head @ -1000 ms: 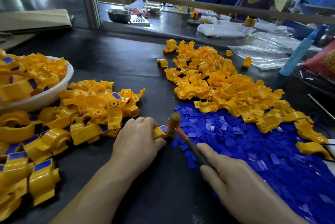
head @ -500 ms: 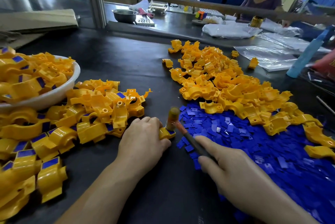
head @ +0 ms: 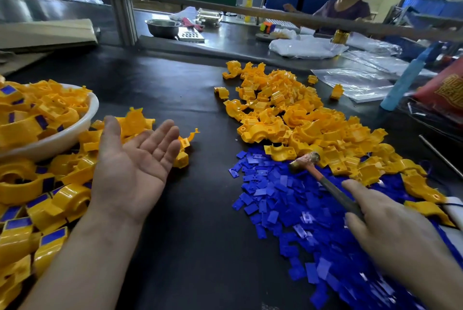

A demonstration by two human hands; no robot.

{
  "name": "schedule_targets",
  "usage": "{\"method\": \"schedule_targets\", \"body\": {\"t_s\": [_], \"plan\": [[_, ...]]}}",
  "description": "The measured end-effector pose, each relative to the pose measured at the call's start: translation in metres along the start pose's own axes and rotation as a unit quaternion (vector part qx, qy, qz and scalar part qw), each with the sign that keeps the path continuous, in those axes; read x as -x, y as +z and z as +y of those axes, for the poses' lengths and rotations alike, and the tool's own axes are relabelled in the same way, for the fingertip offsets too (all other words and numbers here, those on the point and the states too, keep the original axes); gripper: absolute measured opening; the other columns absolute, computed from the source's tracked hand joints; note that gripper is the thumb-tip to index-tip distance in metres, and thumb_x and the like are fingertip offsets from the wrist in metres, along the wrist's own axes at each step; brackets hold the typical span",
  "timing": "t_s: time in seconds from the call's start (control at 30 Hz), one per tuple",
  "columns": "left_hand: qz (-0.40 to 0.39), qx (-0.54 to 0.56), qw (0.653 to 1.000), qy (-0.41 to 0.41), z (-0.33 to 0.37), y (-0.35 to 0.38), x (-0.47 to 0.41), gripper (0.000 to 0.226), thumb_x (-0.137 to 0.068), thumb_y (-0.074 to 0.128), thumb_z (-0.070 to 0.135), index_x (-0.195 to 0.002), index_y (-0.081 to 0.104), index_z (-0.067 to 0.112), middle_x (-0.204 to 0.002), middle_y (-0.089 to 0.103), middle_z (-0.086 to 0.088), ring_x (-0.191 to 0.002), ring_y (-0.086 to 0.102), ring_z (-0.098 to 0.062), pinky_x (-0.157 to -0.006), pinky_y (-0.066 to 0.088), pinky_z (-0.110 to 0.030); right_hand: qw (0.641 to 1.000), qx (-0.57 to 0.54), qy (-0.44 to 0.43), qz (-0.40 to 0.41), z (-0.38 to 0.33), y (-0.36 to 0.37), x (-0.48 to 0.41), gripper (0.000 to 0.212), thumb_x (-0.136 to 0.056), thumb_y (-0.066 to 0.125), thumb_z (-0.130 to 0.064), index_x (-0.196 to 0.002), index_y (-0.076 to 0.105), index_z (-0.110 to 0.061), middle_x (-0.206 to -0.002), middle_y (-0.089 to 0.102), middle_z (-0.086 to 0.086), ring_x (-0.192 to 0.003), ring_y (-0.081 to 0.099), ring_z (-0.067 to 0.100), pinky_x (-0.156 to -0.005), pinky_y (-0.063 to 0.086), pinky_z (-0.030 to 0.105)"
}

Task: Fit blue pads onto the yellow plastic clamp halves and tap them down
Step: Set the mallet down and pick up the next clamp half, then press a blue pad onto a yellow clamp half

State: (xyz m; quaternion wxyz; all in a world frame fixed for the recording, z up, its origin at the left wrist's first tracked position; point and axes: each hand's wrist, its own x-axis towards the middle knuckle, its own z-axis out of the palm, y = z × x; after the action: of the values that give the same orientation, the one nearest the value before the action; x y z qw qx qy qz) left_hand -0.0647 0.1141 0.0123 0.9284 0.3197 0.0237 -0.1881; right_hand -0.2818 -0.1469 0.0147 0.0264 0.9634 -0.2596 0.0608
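Hammer (head: 305,160) clamped in right grip (head: 395,234), left grip (head: 130,171) spread empty; a careless swing may scatter loose pads (head: 283,199).

The left hand (head: 135,171) lies palm up, empty, over padded clamp halves (head: 60,199). The right hand (head: 390,232) holds a hammer (head: 323,179) above blue pads (head: 288,209).

Small flat rectangular blue plastic pads (head: 288,199) are lying in a loose heap at the right. Curved bare yellow plastic clamp halves (head: 288,114) are spreading in a pile just behind, overlapping the heap's far edge. Yellow halves already carrying blue pads (head: 50,199) are lying jumbled at the left, with more filling a round white bowl (head: 65,138). A small tape-headed hammer (head: 323,179) is angling across the blue heap.
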Motion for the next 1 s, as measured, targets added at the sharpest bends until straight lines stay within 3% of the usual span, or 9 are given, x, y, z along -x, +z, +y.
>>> {"method": "schedule_targets", "body": {"t_s": [0.13, 0.27, 0.4, 0.47, 0.67, 0.8, 0.9, 0.93, 1.0], "plan": [[-0.039, 0.008, 0.999, -0.029, -0.008, 0.003, 0.005, 0.079, -0.093, 0.042, 0.064, -0.143, 0.036, 0.003, -0.118, 0.071, -0.018, -0.106, 0.071, -0.028, -0.078, 0.06, -0.033, 0.999, 0.039, 0.004, -0.028, 0.003, 0.006, -0.011, 0.049, -0.092, 0.044, -0.049, -0.137, 0.027, -0.042, -0.101, 0.05, -0.017, -0.089, 0.051, 0.002, -0.065, 0.043, 0.015], [-0.043, -0.04, 0.997, -0.057, -0.017, 0.004, 0.004, 0.069, -0.091, 0.044, 0.064, -0.123, 0.055, 0.004, -0.109, 0.074, -0.015, -0.086, 0.075, -0.022, -0.064, 0.059, -0.028, 0.997, 0.053, 0.037, 0.047, 0.019, 0.006, -0.043, 0.051, -0.089, 0.051, -0.047, -0.137, 0.044, -0.03, -0.126, 0.054, -0.003, -0.115, 0.049, 0.018, -0.087, 0.046, 0.031], [-0.04, -0.079, 0.994, -0.069, -0.023, 0.003, 0.004, 0.061, -0.086, 0.049, 0.065, -0.108, 0.063, 0.01, -0.096, 0.075, -0.009, -0.074, 0.072, -0.018, -0.057, 0.057, -0.026, 0.99, 0.087, 0.094, -0.062, 0.032, 0.013, -0.085, 0.066, -0.087, 0.047, -0.061, -0.144, 0.026, -0.033, -0.141, 0.04, 0.006, -0.125, 0.044, 0.026, -0.09, 0.047, 0.037], [-0.045, -0.097, 0.992, -0.07, -0.026, 0.003, 0.004, 0.061, -0.08, 0.052, 0.065, -0.104, 0.066, 0.011, -0.091, 0.074, -0.008, -0.072, 0.071, -0.017, -0.055, 0.057, -0.026, 0.99, 0.081, 0.076, -0.087, 0.034, 0.023, -0.095, 0.059, -0.09, 0.045, -0.058, -0.142, 0.029, -0.035, -0.138, 0.043, 0.005, -0.121, 0.049, 0.024, -0.084, 0.049, 0.034], [-0.049, -0.153, 0.984, -0.074, -0.033, 0.005, 0.006, 0.063, -0.074, 0.055, 0.063, -0.106, 0.067, 0.01, -0.087, 0.074, -0.007, -0.07, 0.07, -0.016, -0.054, 0.055, -0.025, 0.999, 0.052, 0.005, 0.008, 0.043, 0.033, -0.09, 0.026, -0.092, 0.052, -0.027, -0.117, 0.06, -0.025, -0.111, 0.064, -0.002, -0.098, 0.059, 0.016, -0.072, 0.047, 0.025], [-0.042, -0.213, 0.973, -0.081, -0.039, 0.006, 0.009, 0.058, -0.074, 0.061, 0.058, -0.108, 0.066, 0.011, -0.086, 0.075, -0.007, -0.069, 0.071, -0.016, -0.052, 0.055, -0.025, 0.996, -0.048, 0.0, 0.079, 0.043, 0.024, -0.077, 0.023, -0.089, 0.058, -0.012, -0.11, 0.066, -0.017, -0.107, 0.066, 0.003, -0.092, 0.056, 0.015, -0.071, 0.044, 0.026], [-0.055, -0.274, 0.956, -0.091, -0.047, 0.01, 0.012, 0.052, -0.072, 0.067, 0.047, -0.109, 0.065, 0.011, -0.086, 0.075, -0.007, -0.069, 0.07, -0.015, -0.053, 0.055, -0.024, 0.968, -0.208, 0.033, 0.137, 0.034, 0.004, -0.064, 0.022, -0.089, 0.061, -0.013, -0.107, 0.067, -0.024, -0.093, 0.065, -0.009, -0.078, 0.057, 0.008, -0.064, 0.042, 0.018], [-0.065, -0.293, 0.949, -0.096, -0.05, 0.011, 0.014, 0.05, -0.071, 0.068, 0.045, -0.108, 0.065, 0.011, -0.087, 0.075, -0.007, -0.069, 0.069, -0.015, -0.054, 0.055, -0.025, 0.942, -0.307, 0.048, 0.126, 0.028, -0.003, -0.059, 0.021, -0.088, 0.063, -0.013, -0.101, 0.067, -0.028, -0.087, 0.066, -0.011, -0.071, 0.062, 0.009, -0.061, 0.045, 0.018], [-0.102, -0.327, 0.933, -0.111, -0.056, 0.013, 0.019, 0.05, -0.071, 0.07, 0.042, -0.11, 0.065, 0.012, -0.092, 0.076, -0.008, -0.073, 0.07, -0.016, -0.058, 0.056, -0.026, 0.841, -0.535, 0.06, 0.054, 0.006, -0.019, -0.046, 0.021, -0.083, 0.065, -0.01, -0.09, 0.07, -0.029, -0.084, 0.069, -0.003, -0.069, 0.068, 0.015, -0.057, 0.054, 0.024]]}}
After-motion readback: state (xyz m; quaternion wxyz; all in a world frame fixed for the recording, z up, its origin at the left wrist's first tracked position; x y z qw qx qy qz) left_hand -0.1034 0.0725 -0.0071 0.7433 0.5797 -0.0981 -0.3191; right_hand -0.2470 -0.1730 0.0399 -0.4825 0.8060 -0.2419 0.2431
